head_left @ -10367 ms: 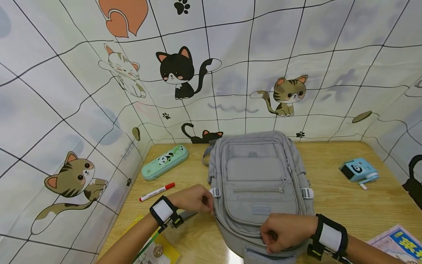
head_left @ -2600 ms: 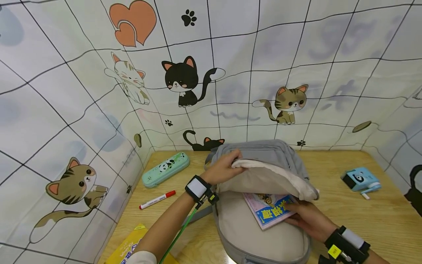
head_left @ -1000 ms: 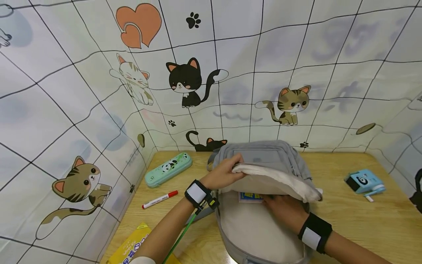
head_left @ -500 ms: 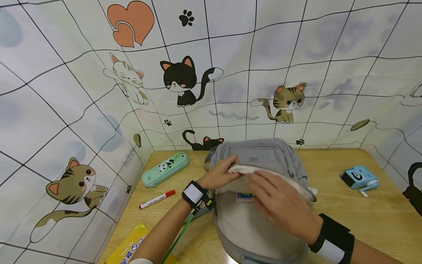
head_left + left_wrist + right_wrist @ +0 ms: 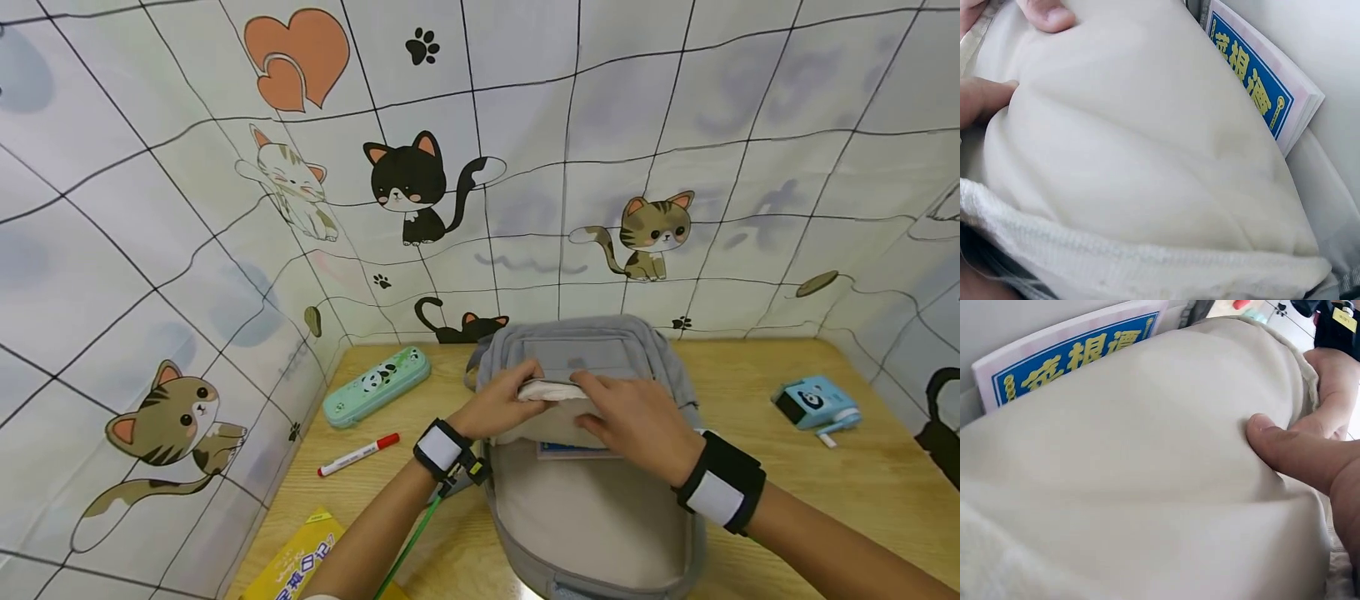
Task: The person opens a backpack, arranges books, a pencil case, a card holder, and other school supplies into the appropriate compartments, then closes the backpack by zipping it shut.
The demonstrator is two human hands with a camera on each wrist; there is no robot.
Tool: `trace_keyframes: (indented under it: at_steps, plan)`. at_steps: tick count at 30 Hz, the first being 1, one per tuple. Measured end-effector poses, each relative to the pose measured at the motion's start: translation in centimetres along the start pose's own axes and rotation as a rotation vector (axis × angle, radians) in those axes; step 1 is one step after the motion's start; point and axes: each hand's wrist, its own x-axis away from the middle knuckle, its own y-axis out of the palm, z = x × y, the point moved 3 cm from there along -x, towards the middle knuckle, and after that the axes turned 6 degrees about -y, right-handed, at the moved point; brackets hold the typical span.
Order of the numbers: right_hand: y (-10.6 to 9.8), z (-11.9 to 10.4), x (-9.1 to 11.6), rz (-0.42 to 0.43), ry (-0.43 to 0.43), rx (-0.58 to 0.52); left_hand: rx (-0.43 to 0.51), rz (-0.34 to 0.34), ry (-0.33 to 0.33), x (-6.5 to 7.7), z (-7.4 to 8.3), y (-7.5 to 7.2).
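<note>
A grey backpack [image 5: 600, 558] lies on the wooden table with its front flap [image 5: 558, 427] folded partly up, showing a beige lining. My left hand [image 5: 498, 406] grips the flap's edge at its left side. Close beside it, my right hand [image 5: 637, 421] pinches the same edge, thumb on the lining in the right wrist view. Inside the backpack, under the flap, lies a book [image 5: 1079, 356] with a pink cover and a blue title panel. Only a strip of the book shows; the flap hides the rest.
A green panda pencil case [image 5: 377, 387] and a red-capped marker [image 5: 358, 455] lie left of the backpack. A yellow book [image 5: 296, 554] is at the front left, partly under the left arm. On the right stands a blue panda pencil sharpener [image 5: 816, 403] with a crank.
The backpack was zipped up earlier; its flap was then raised and the book put inside. My right hand has come out from under the flap and now holds its edge.
</note>
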Motion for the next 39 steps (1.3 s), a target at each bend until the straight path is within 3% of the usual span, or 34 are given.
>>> trace_keyframes:
  at_steps: [4,7,12,16,20,23,26,28,34,39]
  plan:
    - [0.2,0.3,0.1,-0.007,0.007,-0.02,0.019,-0.042,-0.037,1.3,-0.3,-0.6]
    - [0.2,0.4,-0.1,0.016,0.0,-0.035,0.01,-0.031,-0.09,4.3,-1.3,-2.1]
    - [0.3,0.3,-0.6,0.021,-0.01,-0.048,-0.066,0.103,-0.251,12.7,-4.6,-5.5]
    - [0.5,0.4,-1.2,-0.001,-0.002,-0.06,-0.159,0.185,-0.481,20.1,-7.5,-7.5]
    - [0.5,1.1,-1.6,-0.02,0.022,-0.083,-0.209,0.213,-0.71,25.8,-9.2,-8.2]
    - [0.5,1.6,-1.8,-0.025,0.03,-0.09,-0.283,0.184,-0.799,28.7,-10.1,-7.5]
    - [0.5,1.9,-1.9,-0.026,0.027,-0.09,-0.379,0.121,-0.838,30.4,-11.0,-6.2]
    - [0.5,1.9,-2.0,-0.025,0.024,-0.086,-0.44,0.102,-0.868,30.8,-11.3,-5.6]
    - [0.3,2.0,-2.1,-0.014,0.021,-0.074,-0.629,0.132,-0.96,29.9,-11.0,-5.6]
    - [0.6,1.8,-1.8,-0.022,0.03,-0.086,-0.634,0.176,-1.029,29.4,-11.7,-6.1]
